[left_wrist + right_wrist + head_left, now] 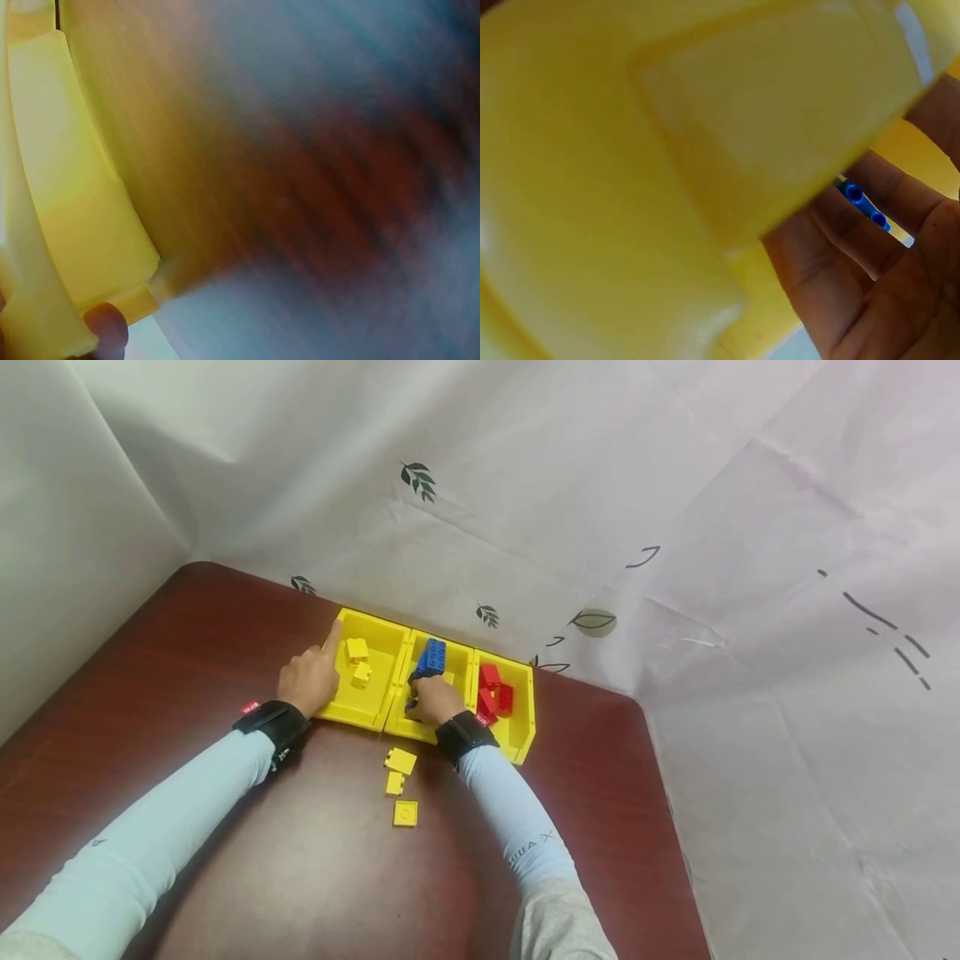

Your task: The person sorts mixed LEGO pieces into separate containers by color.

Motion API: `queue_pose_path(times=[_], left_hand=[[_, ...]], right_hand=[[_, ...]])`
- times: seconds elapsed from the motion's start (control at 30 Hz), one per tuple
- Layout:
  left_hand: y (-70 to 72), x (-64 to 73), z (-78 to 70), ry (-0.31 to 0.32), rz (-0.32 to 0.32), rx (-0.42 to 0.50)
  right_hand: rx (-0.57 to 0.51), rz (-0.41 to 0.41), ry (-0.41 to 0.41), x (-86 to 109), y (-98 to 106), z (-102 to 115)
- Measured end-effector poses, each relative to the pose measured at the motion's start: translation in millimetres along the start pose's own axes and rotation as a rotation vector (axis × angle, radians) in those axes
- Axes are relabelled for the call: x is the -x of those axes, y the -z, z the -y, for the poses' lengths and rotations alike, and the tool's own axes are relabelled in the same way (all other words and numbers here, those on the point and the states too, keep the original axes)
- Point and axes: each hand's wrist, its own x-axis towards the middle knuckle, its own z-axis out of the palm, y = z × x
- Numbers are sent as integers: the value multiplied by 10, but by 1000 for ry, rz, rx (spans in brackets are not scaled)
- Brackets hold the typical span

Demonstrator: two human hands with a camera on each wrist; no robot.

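Three yellow bins stand side by side in a row. My left hand (309, 681) rests against the outer side of the left bin (386, 664), its index finger stretched along the wall; in the left wrist view a fingertip (109, 328) touches the bin's end. Inside that bin lie yellow bricks (357, 652). My right hand (438, 697) reaches down into the middle bin (420, 639), close by blue bricks (436, 654). The right wrist view shows its fingers (810, 262) behind the yellow wall, with a blue brick (866, 204) visible between them; I cannot tell whether they hold one.
Red bricks (495, 693) lie in the right bin (525, 727). In front of the bins, yellow bricks (401, 761) are on the brown table (322, 860), along with a square yellow piece (405, 814). A pale patterned sheet (525, 527) hangs behind the table.
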Motion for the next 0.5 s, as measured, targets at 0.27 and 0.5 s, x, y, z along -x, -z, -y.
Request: queue_pose_path(times=[0.27, 0.5], left_hand=[[30, 0, -23, -8, 11, -6], [36, 19, -24, 0, 19, -11]], right_hand=[[90, -27, 60, -41, -46, -48], [76, -53, 67, -25, -72, -67]])
